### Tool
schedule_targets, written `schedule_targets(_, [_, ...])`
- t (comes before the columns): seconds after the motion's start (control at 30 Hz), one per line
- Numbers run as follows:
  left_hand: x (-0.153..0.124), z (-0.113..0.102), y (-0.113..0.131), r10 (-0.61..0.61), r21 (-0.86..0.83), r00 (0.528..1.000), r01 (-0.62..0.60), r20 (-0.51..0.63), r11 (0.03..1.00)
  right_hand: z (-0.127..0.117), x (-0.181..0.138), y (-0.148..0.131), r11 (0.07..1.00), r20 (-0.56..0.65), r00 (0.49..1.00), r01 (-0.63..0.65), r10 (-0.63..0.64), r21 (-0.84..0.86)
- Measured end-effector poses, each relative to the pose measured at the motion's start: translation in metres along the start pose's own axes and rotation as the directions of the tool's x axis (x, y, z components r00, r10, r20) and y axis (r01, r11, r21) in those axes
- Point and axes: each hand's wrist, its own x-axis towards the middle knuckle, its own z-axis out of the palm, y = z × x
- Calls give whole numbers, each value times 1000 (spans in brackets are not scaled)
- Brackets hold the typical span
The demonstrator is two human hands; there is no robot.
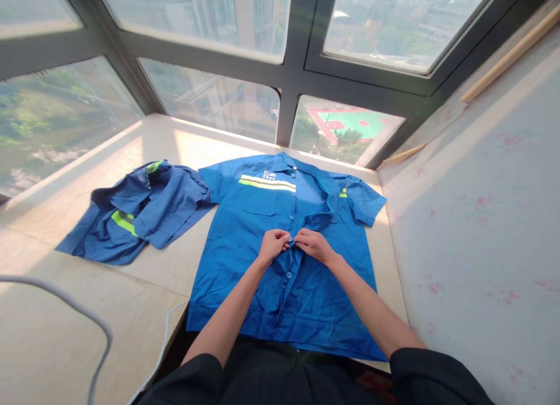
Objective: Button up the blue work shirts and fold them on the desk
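A blue short-sleeved work shirt (236, 247) lies spread on the ledge, its collar toward the windows. A reflective stripe and white lettering cross its left chest. My left hand (275, 244) pinches the front edge at a button (290, 239) midway down. Close beside it, my right hand (312, 244) grips the opposite front edge, fingertips nearly meeting the left ones. Below the hands another button (289, 275) shows on the placket. Above them the right front panel (321, 189) is folded back, and several buttons are visible along the left edge.
A second blue garment with yellow-green stripes (170, 209) lies crumpled on the pale ledge (144, 294) at left. A grey cable (94, 317) and a thin white cord (166, 323) run at lower left. Windows stand behind; a floral-papered wall (476, 236) bounds the right.
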Motion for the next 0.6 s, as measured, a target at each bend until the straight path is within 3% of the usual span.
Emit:
schedule_targets(0.17, [-9,2,-4,69,24,996,-68,-55,997,-12,6,2,997,70,997,21,-26,75])
schedule_targets(0.33, [-17,4,-4,197,167,978,-183,-71,969,-22,4,0,1000,109,994,-2,0,23])
schedule_targets(0.6, [-15,4,0,115,80,991,-110,-66,991,-17,8,-4,984,183,983,33,0,-175])
